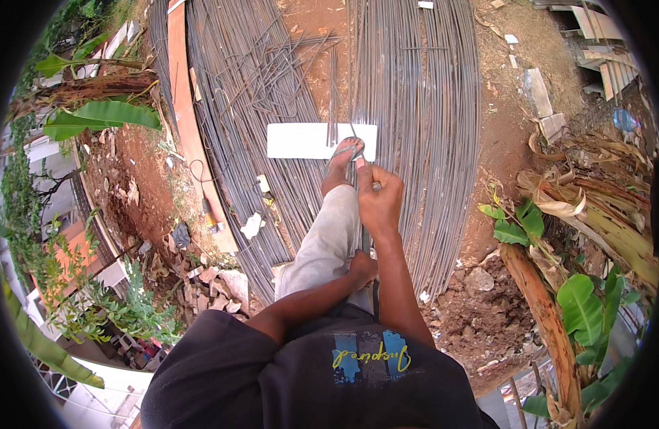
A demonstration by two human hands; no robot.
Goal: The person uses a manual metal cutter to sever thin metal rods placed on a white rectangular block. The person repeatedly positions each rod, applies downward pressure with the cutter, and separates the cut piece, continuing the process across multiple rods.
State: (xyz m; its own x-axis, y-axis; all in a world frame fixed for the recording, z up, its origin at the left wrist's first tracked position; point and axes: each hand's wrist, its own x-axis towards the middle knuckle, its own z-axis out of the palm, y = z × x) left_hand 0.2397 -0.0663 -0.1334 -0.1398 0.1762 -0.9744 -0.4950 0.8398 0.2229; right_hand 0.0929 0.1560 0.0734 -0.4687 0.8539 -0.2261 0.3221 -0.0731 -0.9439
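My right hand point(380, 196) is closed around a dark steel bar point(365, 240) in front of my right forearm, thumb pointing up beside my sandalled foot point(346, 150). Lower down, my left hand point(362, 266) grips the same bar near my thigh, partly hidden behind the right forearm. The foot rests on a white rectangular board point(297, 139) lying across long rows of steel rods point(419, 86). The bar's far end by the foot is too small to make out clearly.
A long wooden plank point(183, 107) runs along the left, with a yellow-handled tool point(209, 218) on it. Banana stems point(523, 286), leaves and soil heaps point(480, 314) border the right. Rubble point(215, 289) lies at lower left, scrap boards point(605, 57) at upper right.
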